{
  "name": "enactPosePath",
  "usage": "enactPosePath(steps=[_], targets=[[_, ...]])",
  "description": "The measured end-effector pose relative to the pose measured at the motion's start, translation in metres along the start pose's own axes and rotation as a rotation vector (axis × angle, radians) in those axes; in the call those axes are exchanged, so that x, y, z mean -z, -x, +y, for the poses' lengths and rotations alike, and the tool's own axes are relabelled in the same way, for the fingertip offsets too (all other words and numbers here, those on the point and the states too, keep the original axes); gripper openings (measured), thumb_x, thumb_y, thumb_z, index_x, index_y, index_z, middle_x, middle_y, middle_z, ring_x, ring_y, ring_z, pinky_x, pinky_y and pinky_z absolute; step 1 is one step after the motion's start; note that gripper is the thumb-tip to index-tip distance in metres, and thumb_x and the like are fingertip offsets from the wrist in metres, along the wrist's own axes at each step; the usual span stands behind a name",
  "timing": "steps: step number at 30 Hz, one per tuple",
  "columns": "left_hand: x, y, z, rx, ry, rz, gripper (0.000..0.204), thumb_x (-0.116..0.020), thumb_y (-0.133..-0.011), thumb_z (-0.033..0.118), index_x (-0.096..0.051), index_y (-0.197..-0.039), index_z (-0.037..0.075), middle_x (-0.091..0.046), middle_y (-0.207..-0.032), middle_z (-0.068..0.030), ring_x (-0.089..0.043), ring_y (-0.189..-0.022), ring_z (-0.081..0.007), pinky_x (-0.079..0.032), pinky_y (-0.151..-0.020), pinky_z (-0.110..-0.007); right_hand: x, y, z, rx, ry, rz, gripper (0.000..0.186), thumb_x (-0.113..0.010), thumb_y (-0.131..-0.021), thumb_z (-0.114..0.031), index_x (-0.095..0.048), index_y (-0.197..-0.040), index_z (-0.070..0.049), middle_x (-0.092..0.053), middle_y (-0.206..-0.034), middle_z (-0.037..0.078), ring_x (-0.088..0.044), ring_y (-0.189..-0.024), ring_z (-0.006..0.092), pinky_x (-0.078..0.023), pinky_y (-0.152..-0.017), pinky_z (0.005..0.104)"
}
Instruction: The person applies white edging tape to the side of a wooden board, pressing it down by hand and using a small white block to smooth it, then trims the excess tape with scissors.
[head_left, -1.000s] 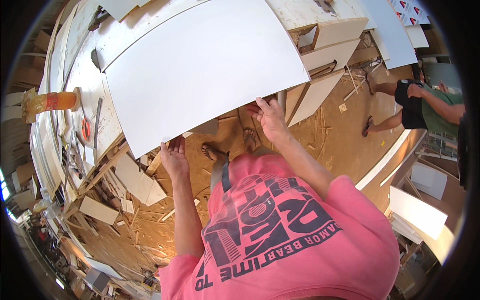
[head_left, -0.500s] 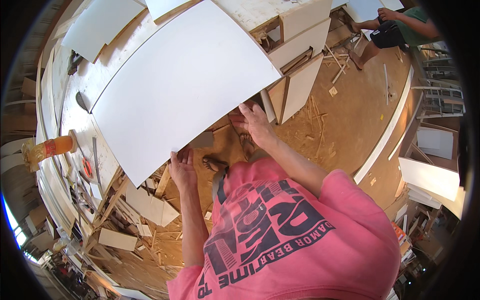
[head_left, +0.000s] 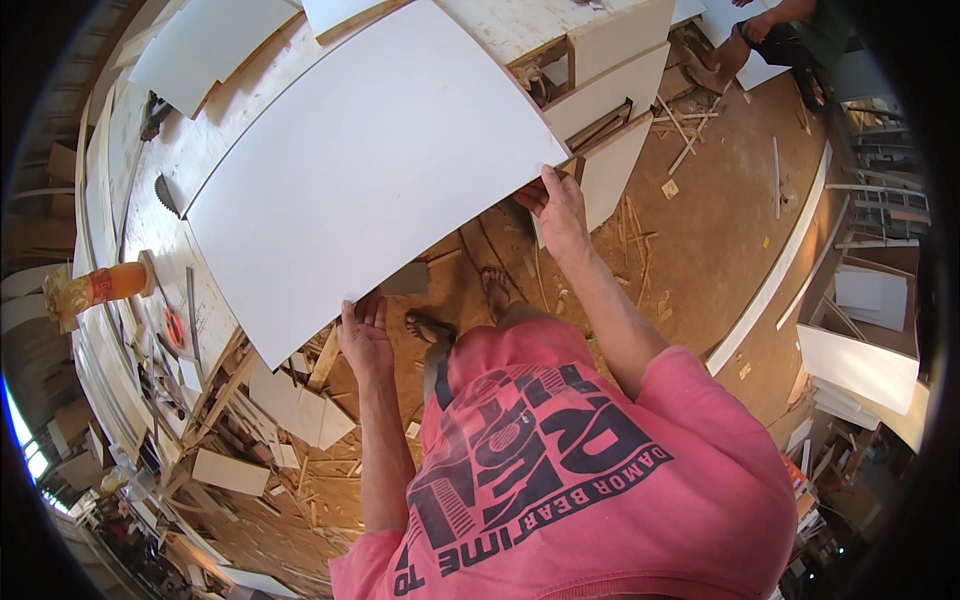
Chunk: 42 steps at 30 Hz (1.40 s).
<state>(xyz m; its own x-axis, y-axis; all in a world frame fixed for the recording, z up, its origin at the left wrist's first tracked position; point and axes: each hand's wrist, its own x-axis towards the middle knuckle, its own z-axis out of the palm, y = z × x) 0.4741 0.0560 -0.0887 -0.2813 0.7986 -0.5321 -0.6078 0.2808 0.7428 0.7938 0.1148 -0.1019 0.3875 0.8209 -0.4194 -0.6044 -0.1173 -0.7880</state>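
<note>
A large white board (head_left: 365, 160) lies on the cluttered workbench (head_left: 151, 215), its near edge toward me. My left hand (head_left: 365, 335) grips that edge near the board's left end, thumb at the top and fingers partly under it. My right hand (head_left: 555, 215) holds the same edge close to the right corner, fingers partly hidden beneath. Beside the board's far left edge is a toothed circular blade (head_left: 165, 195). A bottle of orange liquid (head_left: 118, 284) and an orange-handled tool (head_left: 174, 330) sit to the left.
White panels stand at the bench's right side (head_left: 610, 80). Offcuts (head_left: 300, 410) and wood strips litter the brown floor (head_left: 700, 260) round my feet. A co-worker (head_left: 790, 45) is at the upper right. More boards (head_left: 855, 360) are stacked at the right.
The view has shifted. My right hand has slid along the board edge toward its right corner, while my left stays near the left end. The co-worker has moved.
</note>
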Motion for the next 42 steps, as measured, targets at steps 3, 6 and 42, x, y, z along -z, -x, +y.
enactPosePath(steps=[3,6,42], targets=[[0.001,-0.001,0.0,-0.002,-0.008,0.011,0.035,-0.048,-0.098,0.021,-0.044,-0.124,-0.003,-0.057,-0.117,-0.0192,-0.058,-0.11,-0.0313,-0.048,-0.098,-0.044,-0.001,0.001,-0.001,-0.014,-0.022,-0.016,0.03,-0.05,-0.097,-0.024,-0.045,-0.112,0.002,-0.055,-0.102,0.013,-0.059,-0.089,0.021,-0.054,-0.082,0.0375],[0.002,-0.002,0.0,0.006,0.01,0.02,0.034,-0.048,-0.098,0.02,-0.045,-0.123,-0.003,-0.058,-0.117,-0.0188,-0.058,-0.11,-0.0309,-0.048,-0.097,-0.044,-0.003,0.002,-0.001,-0.008,-0.032,-0.019,0.029,-0.048,-0.098,-0.023,-0.044,-0.113,0.003,-0.055,-0.102,0.013,-0.059,-0.09,0.0207,-0.054,-0.083,0.0378],[0.101,0.029,0.176,0.357,-0.819,-0.358,0.035,-0.052,-0.097,0.033,-0.059,-0.105,-0.001,-0.067,-0.086,-0.0086,-0.068,-0.082,-0.0191,-0.054,-0.078,-0.03,-0.032,0.007,0.016,-0.126,-0.277,0.024,0.063,-0.047,-0.092,-0.056,-0.04,-0.132,-0.009,-0.05,-0.122,0.013,-0.051,-0.113,0.0278,-0.046,-0.098,0.0397]])
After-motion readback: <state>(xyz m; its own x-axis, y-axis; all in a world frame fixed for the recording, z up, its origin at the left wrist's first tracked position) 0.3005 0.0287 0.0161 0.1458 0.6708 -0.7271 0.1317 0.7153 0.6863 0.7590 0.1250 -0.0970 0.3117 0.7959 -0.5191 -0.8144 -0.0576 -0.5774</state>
